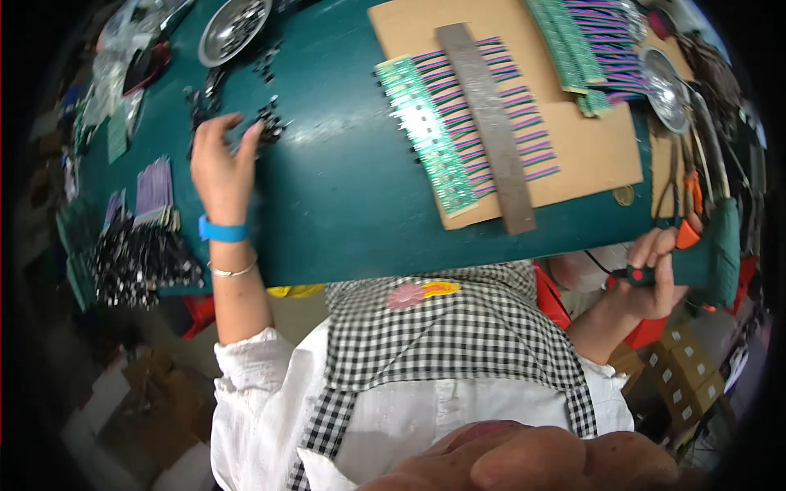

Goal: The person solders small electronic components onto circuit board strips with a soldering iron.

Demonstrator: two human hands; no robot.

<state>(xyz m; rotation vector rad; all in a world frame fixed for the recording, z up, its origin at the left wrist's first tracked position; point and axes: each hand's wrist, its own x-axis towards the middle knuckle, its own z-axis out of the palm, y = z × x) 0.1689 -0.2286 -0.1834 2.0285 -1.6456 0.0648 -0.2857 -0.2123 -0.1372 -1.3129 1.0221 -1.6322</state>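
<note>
My left hand is over the green tabletop, thumb and fingers curved and apart. Its fingertips are beside a loose pile of small black parts; I see nothing held between them. At the table's right front edge, my right hand is closed around a dark handle with a red spot, and a thin black cord runs off beside it. In the middle, a green circuit board panel lies on cardboard. Rows of coloured wires lead from it under a flat metal bar.
Stacked green boards with wires lie at the back right, beside a metal dish. Orange-handled cutters are near my right hand. A metal bowl of small parts stands at the back left. Bundled black leads hang over the left front edge.
</note>
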